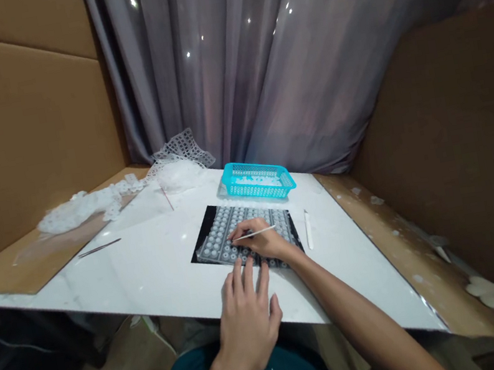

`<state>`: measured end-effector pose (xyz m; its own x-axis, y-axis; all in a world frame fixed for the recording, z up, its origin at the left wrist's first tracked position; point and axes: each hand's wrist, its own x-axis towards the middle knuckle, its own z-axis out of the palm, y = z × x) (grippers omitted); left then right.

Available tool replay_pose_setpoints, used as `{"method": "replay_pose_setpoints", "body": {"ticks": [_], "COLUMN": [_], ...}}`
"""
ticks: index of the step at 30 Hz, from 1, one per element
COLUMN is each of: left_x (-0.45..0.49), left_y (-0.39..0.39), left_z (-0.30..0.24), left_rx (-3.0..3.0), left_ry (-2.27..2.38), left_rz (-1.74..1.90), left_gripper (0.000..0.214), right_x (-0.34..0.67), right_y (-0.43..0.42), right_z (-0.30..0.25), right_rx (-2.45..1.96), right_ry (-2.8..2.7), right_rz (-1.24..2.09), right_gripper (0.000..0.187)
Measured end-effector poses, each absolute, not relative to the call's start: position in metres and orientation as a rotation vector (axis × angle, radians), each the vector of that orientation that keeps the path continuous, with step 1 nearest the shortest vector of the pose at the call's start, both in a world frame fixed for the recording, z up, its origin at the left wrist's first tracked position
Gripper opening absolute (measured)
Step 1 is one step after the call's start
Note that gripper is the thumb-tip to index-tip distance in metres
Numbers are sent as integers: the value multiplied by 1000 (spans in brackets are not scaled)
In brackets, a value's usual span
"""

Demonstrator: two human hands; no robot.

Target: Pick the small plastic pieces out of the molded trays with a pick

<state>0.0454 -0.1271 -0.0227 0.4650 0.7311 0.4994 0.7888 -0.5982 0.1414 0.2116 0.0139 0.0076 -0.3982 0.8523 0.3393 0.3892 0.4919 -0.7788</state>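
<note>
On the white table [157, 269] lies a black mat with a grey perforated sheet [224, 233] of small round pieces on it. My right hand [263, 242] rests on the sheet's near right part, fingers pinched on a thin white stick [255, 233] that points left across the sheet. My left hand [249, 311] lies flat at the table's near edge, fingers spread, fingertips touching the sheet's near border. It holds nothing.
A turquoise plastic basket [258, 180] stands just behind the mat. A white pen-like tool [308, 229] lies right of the mat. A thin metal rod [99, 248] lies at the left. White perforated scraps [89, 205] pile at the back left. Cardboard walls and a grey curtain surround the table.
</note>
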Motion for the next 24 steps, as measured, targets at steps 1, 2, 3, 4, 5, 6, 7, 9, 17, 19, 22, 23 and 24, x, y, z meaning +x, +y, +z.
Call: {"method": "replay_pose_setpoints", "body": {"ticks": [1, 2, 3, 4, 5, 6, 7, 9, 17, 19, 22, 23, 24], "left_x": [45, 45, 45, 44, 44, 44, 43, 43, 44, 44, 44, 44, 44], "left_y": [-127, -127, -127, -127, -127, -127, -127, -127, -127, -127, -127, -127, -127], "left_z": [-23, -23, -23, -24, -24, -23, -23, -23, -23, -23, -22, -22, -21], "left_rx": [-2591, -2590, -2590, -2593, -2593, -2594, -2594, -2594, -2613, -2612, -2616, -2619, -2623], "left_ry": [-1349, -1345, -1339, -1334, -1331, -1330, -1330, -1331, -1347, -1354, -1356, -1356, -1356], "left_rz": [-807, -811, -814, -813, -812, -810, -809, -807, -806, -805, -784, -776, -768], "left_gripper": [57, 57, 57, 58, 58, 58, 58, 58, 58, 58, 58, 58, 58], "right_x": [212, 212, 212, 212, 212, 212, 212, 212, 205, 202, 200, 199, 199], "right_y": [14, 13, 13, 13, 13, 13, 13, 13, 18, 19, 22, 22, 23], "right_z": [8, 8, 8, 8, 8, 8, 8, 8, 4, 1, -3, -4, -5], "right_rx": [-1023, -1027, -1030, -1033, -1038, -1045, -1053, -1067, -1116, -1142, -1134, -1125, -1118], "right_ry": [-1984, -1979, -1975, -1971, -1971, -1971, -1971, -1974, -2080, -2059, -1894, -1834, -1783], "right_rz": [794, 794, 792, 791, 792, 795, 801, 815, 614, 600, 755, 815, 859], "right_gripper": [8, 8, 9, 9, 9, 9, 8, 8, 10, 10, 16, 19, 21]}}
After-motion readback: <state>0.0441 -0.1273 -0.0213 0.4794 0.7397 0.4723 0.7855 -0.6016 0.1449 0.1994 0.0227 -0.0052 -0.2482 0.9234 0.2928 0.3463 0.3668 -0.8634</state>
